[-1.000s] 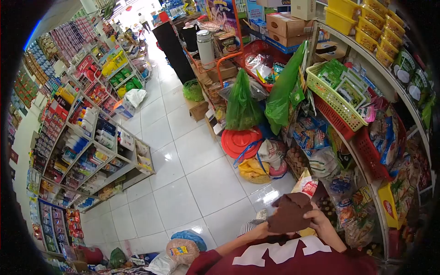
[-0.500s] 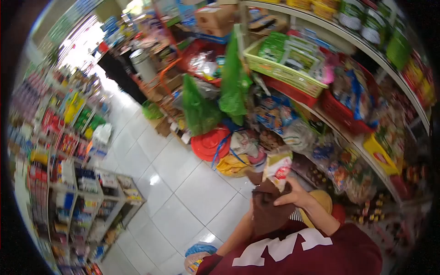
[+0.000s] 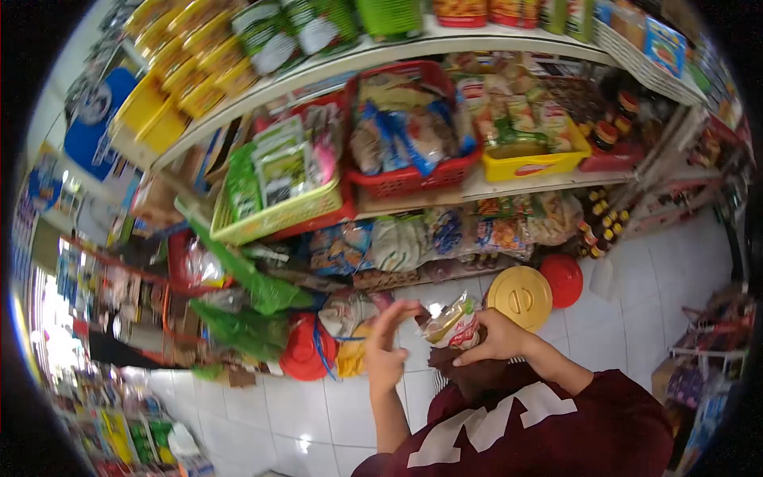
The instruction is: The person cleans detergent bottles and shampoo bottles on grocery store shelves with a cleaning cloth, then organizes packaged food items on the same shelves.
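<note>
My right hand [image 3: 502, 338] is closed round a shiny packet [image 3: 455, 324] with white, gold-green and red printing. Dark brown cloth-like material [image 3: 470, 372] is bunched under the packet, and my right thumb presses on it. To the left, my left hand [image 3: 385, 350] is raised with its fingers stretched out and the thumb apart. Its fingertips point at the packet's upper left edge, close to a small dark brown piece there. Both hands are in front of the maroon shirt [image 3: 556, 429] with white lettering.
Shelves ahead hold a light green basket [image 3: 278, 211], a red basket [image 3: 413, 179] and a yellow bin [image 3: 536, 163]. On the tiled floor [image 3: 302, 413] are a gold lid [image 3: 520, 298], a red lid [image 3: 561, 281] and a red-orange lid [image 3: 304, 347]. Green plastic bags [image 3: 246, 330] hang at left.
The view has swung right toward the shelves. My left hand has come up from beside the brown material, fingers now stretched out. The packet stays in my right hand, now lower against the brown material.
</note>
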